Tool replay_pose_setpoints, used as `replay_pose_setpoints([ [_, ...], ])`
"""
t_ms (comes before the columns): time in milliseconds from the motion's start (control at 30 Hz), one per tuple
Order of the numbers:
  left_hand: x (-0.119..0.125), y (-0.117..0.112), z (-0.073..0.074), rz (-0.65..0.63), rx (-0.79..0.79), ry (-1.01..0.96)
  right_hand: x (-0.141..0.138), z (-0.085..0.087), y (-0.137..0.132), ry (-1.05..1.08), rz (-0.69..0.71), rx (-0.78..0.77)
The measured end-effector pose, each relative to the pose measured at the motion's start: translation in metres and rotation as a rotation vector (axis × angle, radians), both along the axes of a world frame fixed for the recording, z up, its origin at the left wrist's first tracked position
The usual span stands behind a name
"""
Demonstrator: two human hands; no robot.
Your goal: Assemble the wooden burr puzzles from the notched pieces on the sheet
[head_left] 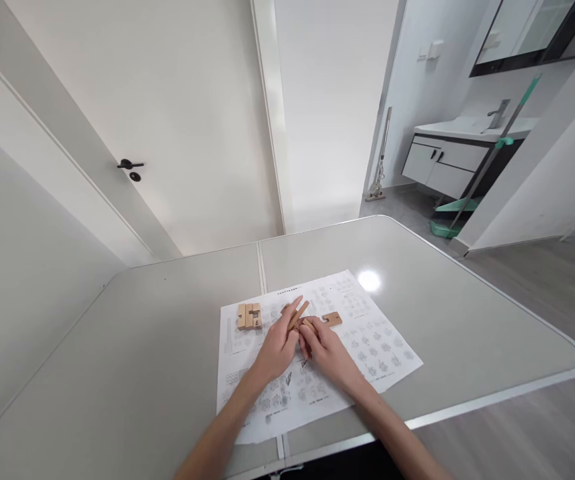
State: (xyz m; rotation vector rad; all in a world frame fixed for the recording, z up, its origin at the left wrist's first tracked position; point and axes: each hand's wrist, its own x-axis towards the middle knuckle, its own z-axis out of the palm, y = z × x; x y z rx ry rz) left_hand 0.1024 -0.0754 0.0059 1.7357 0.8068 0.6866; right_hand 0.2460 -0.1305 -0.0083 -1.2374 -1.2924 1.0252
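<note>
Wooden pieces (299,316) between both hands (302,347)

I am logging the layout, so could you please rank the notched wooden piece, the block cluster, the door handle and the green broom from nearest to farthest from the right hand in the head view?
From the right hand:
1. Notched wooden piece, just beyond it on the sheet.
2. Block cluster, left side of the sheet.
3. Green broom, far right, on the floor.
4. Door handle, far left, on the door.
</note>
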Motion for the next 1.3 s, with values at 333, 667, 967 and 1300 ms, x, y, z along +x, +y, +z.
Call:
replay_pose_setpoints([
  [333, 0.004, 0.013, -0.007, 0.163, -0.266, -0.204, 0.0, 0.01, 0.001, 0.118, 0.067, 0.017],
  [667, 0.003, 0.017, -0.002, 0.239, -0.488, -0.4, 0.062, -0.009, -0.007, -0.667, -0.191, 0.269],
  [967, 0.005, 0.014, -0.002, 0.179, -0.482, -0.371, 0.076, -0.033, 0.002, -0.81, -0.115, 0.295],
  [1300, 0.006, 0.015, -0.001, 0.206, -0.513, -0.373, 0.067, -0.028, -0.013, -0.744, -0.102, 0.209],
])
